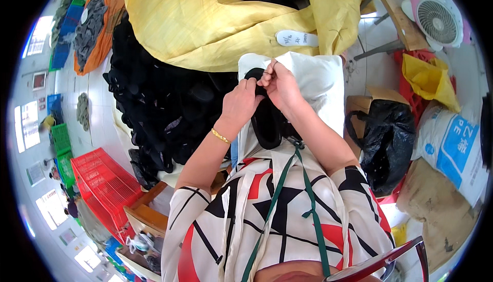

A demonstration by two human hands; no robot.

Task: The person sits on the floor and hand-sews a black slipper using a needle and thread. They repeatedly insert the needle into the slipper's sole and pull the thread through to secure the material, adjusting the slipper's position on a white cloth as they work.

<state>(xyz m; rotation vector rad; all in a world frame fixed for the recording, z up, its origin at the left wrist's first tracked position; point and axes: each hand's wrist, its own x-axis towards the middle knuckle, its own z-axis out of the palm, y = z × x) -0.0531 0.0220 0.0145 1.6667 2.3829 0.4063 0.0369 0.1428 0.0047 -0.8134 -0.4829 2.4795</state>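
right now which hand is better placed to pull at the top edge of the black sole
Right, probably. The right hand already pinches at the top edge of the black sole, above the white bag. The left hand grips lower, steadying it.

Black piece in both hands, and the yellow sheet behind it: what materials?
Black piece: looks like matte foam or rubber, a dull curved loop without shine; cannot tell which. Yellow sheet: looks like woven plastic sacking, with faint grid lines, stiff creases and a slight sheen.
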